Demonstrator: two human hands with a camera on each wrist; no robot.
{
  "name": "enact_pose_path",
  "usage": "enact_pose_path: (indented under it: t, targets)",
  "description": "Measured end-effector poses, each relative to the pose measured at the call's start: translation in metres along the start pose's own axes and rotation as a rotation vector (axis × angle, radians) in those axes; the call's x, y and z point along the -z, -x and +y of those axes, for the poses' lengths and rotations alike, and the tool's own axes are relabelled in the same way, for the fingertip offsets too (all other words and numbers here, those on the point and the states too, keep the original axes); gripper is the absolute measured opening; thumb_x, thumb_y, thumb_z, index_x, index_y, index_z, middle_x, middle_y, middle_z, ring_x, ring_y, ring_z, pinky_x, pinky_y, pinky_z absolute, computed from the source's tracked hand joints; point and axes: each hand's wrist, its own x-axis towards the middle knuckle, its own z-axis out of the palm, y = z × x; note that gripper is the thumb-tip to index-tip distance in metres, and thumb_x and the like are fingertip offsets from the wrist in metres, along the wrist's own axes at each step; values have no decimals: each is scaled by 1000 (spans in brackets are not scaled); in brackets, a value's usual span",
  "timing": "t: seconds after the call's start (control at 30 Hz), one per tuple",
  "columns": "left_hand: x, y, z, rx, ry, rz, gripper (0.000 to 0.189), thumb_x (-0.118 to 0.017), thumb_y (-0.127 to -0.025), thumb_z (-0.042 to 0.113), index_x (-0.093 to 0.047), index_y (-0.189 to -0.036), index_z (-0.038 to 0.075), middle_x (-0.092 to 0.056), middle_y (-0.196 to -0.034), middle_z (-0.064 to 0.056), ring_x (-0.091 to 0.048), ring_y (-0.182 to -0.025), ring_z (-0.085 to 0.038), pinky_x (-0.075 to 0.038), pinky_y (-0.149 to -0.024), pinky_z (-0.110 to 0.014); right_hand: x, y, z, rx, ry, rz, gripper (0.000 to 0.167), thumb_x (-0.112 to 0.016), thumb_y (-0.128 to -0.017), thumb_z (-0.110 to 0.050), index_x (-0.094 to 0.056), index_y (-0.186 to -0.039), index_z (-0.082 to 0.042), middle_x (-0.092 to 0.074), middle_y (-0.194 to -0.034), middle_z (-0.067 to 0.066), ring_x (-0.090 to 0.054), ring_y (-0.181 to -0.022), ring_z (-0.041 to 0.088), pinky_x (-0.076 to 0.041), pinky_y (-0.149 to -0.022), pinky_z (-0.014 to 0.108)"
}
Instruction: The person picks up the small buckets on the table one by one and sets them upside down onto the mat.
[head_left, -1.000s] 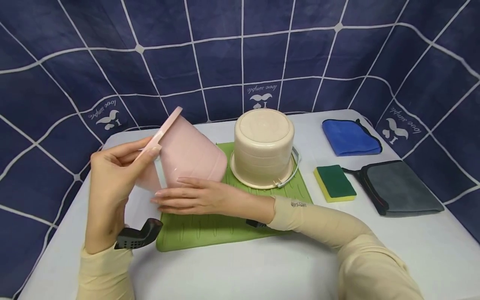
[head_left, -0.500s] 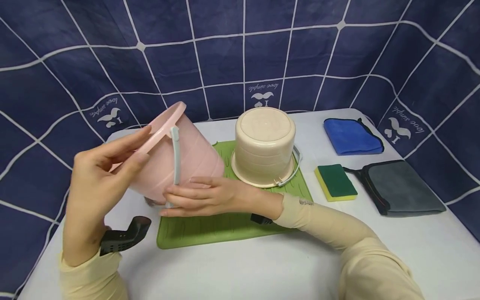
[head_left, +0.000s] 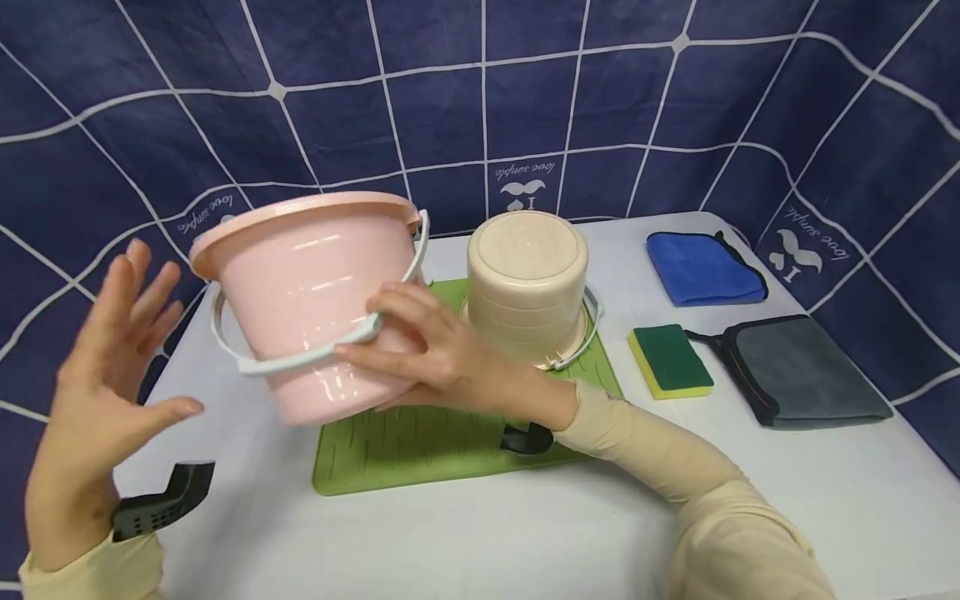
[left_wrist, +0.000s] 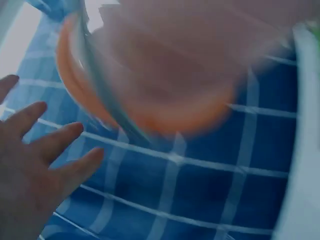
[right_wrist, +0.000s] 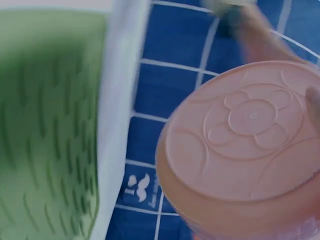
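Note:
A pink bucket (head_left: 315, 275), its rim up and tipped a little, is held above the left part of the green mat (head_left: 375, 462). My right hand (head_left: 442, 358) grips it low on its right side, fingers over the pale blue handle (head_left: 300, 360), which hangs across the front. To the left of the bucket, my left hand (head_left: 112, 367) is spread with nothing in it, apart from the wall. The right wrist view shows the bucket's base (right_wrist: 252, 117) with a flower-like relief. In the left wrist view the bucket is blurred.
A cream bucket (head_left: 528, 283) stands upside down on the mat's back right, its handle lying at the right. Further right on the white table (head_left: 525, 533) lie a green-yellow sponge (head_left: 670, 362), a folded blue cloth (head_left: 705, 271) and a folded grey cloth (head_left: 813, 375).
My left hand has let go of the pink bucket's rim and moved left, its fingers spreading. The bucket has turned more upright, and its handle has swung across the front.

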Motion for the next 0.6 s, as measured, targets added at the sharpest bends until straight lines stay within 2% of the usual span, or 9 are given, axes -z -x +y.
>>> enact_pose_path:
  t: [0.1, 0.17, 0.23, 0.33, 0.47, 0.53, 0.6]
  targets:
    - [2, 18, -16, 40, -50, -155, 117, -88, -60, 23, -14, -150, 8, 3, -154, -16, -6, -139, -30, -20, -106, -23, 5, -2, 5, -195, -244, 15, 60, -81, -69, -38, -66, -111, 1, -37, -126, 22, -35, -122, 33, -27, -104, 46]
    - [-1, 26, -22, 86, -25, -207, 126, -89, -57, 17, -5, -150, 10, 11, -154, -14, -1, -140, -29, -25, -103, -20, 5, -3, 7, -308, -372, 54, 68, -86, -63, -30, -61, -114, 7, -38, -127, 22, -34, -123, 30, -28, -103, 44]
    - [-5, 30, -27, 110, 1, -219, 130, -90, -55, 12, -3, -150, 11, 16, -153, -13, -1, -140, -29, -30, -100, -19, 4, -3, 8, -416, -477, 96, 71, -88, -61, -20, -57, -118, 10, -38, -127, 21, -35, -122, 26, -30, -102, 42]
    - [-11, 29, -32, 144, -2, -207, 128, -90, -55, 9, -5, -151, 12, 19, -153, -10, -6, -139, -29, -35, -94, -17, 2, -1, 6, -591, -643, 153, 70, -85, -65, -3, -51, -125, 11, -37, -129, 16, -34, -122, 21, -32, -101, 39]
    - [-18, 23, -36, 200, -178, -197, 131, -90, -46, -5, -13, -150, 13, 14, -154, -8, -16, -138, -23, -38, -88, -13, 0, 2, 4, -838, -793, 202, 66, -75, -72, 10, -47, -132, 6, -37, -130, 7, -39, -120, 16, -38, -98, 37]
    - [-22, 19, -39, 255, -284, -201, 135, -90, -41, -11, -15, -150, 14, 10, -155, -7, -23, -136, -22, -39, -85, -11, -2, 3, 5, -955, -822, 219, 62, -72, -76, 8, -49, -134, 1, -39, -129, 5, -42, -117, 16, -42, -94, 35]
    - [-25, 16, -44, 318, -356, -204, 134, -90, -42, -10, -16, -151, 17, 5, -155, -5, -31, -131, -30, -39, -82, -9, -4, 4, 7, -1059, -812, 219, 57, -72, -80, 1, -52, -134, -4, -42, -129, 3, -45, -114, 14, -44, -91, 32]
